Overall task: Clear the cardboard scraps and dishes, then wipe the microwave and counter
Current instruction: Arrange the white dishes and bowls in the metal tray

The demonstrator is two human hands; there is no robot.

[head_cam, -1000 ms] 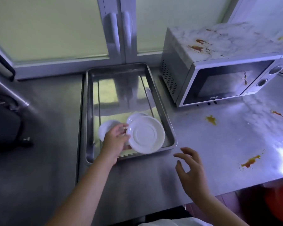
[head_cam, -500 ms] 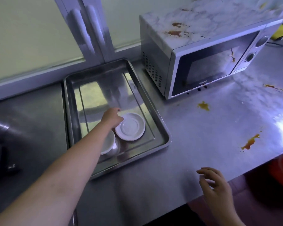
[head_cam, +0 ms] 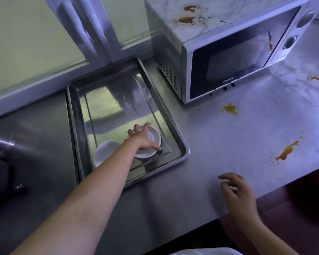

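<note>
Touching the saucer [head_cam: 155,138] in the tray [head_cam: 180,144], our left hand [head_cam: 143,139] is spread, released. Our right hand [head_cam: 238,192] beside the tray holds nothing.

— What's this person wearing? I only see arms.

— Arms are most of it. The left forearm [head_cam: 92,190] is uncovered right down to the left hand [head_cam: 143,139], and the right forearm [head_cam: 269,236] is uncovered down to the right hand [head_cam: 238,192]. Both hands are bare.

— Any clothing at all?

— One strip of white garment [head_cam: 201,252], on the near side of the counter [head_cam: 228,144], well back from its front edge. It's plain cloth. I can't tell whether it's a shirt or an apron.
</note>
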